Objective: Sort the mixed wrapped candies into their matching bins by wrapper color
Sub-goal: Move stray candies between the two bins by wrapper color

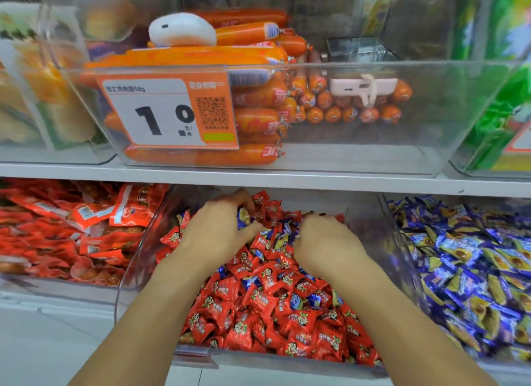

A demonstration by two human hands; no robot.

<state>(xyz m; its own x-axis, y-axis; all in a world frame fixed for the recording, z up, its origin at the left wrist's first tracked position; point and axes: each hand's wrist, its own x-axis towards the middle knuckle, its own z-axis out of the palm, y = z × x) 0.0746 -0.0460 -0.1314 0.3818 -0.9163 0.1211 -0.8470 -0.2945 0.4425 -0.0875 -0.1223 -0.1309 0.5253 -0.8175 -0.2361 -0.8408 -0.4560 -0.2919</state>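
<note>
Red wrapped candies (267, 308), with blue ones mixed in, are heaped in a clear plastic bin (195, 354). The left hand (218, 230) is spread flat on the heap; the right hand (324, 242) is curled into it, its grip hidden. Much sorting seems left.

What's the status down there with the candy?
Both hands buried in middle bin. Blue candies mixed among red. Grip unclear. Nothing blocking.

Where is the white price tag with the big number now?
The price tag hangs on the front of the clear sausage bin, upper shelf, left of centre, above the left hand.
</note>
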